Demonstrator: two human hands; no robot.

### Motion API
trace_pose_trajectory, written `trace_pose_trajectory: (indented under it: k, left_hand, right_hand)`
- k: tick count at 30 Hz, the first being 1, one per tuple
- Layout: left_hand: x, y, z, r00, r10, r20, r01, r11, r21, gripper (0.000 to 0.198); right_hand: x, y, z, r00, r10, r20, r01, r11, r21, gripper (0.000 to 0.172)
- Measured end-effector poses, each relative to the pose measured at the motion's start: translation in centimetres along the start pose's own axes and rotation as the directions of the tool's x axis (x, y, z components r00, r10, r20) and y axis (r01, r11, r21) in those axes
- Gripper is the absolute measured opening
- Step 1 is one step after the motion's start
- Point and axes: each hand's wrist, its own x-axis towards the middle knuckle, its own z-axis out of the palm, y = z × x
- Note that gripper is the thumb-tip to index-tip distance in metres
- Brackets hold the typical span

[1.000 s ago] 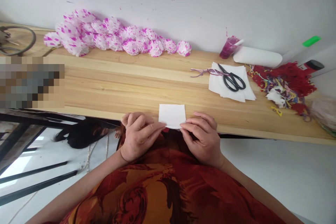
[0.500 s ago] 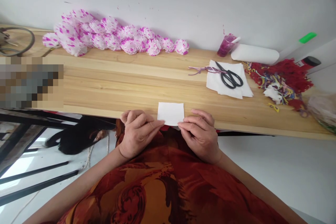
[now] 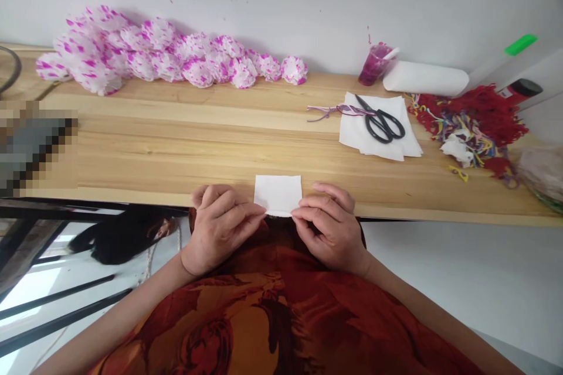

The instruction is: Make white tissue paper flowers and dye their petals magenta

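At the near edge of a long, light-brown wooden table (image 3: 197,140), two bare hands are holding one small white square of thin paper (image 3: 278,190). The left hand (image 3: 223,227) is pinching its near left corner with thumb and finger, and the right hand (image 3: 331,224) is pinching the near right corner the same way. A thin ridge is running along the near edge, between the fingertips, and the rest of the paper is pointing away, flat, toward the wall. Past the right hand, black-handled scissors (image 3: 386,126) are lying on a small pile of larger white paper sheets (image 3: 357,130), with purple and pink string (image 3: 323,112) lying beside the blades. To the right, a messy heap of red yarn (image 3: 488,117) is spreading out. By the wall, a clear cup with purple stains (image 3: 373,65) is standing near a fat white roll (image 3: 426,78). Farther left, white puffy balls with pink-purple spots (image 3: 193,58) are sitting in a long bunch.
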Motion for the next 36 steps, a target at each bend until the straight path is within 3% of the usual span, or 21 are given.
trace_pose_trajectory:
  k: [18,31,36]
  left_hand:
    - [-0.47,-0.39,0.26,0.998,0.055,-0.031,-0.056,0.998,-0.033,0.012]
    - [-0.63,0.06,0.42,0.999,0.001,-0.053,0.002,0.999,0.052,0.018]
    - [-0.73,0.49,0.63,0.993,-0.087,-0.078,0.091,0.995,0.044,0.012]
  right_hand:
    - [-0.19,-0.01,0.29,1.0,0.001,-0.015,-0.001,1.0,-0.002,0.019]
    - [0.11,-0.13,0.21,0.998,0.054,0.027,-0.055,0.998,0.023,0.019]
    - [0.66,-0.45,-0.13,0.995,0.09,0.036,-0.092,0.995,0.045,0.017]
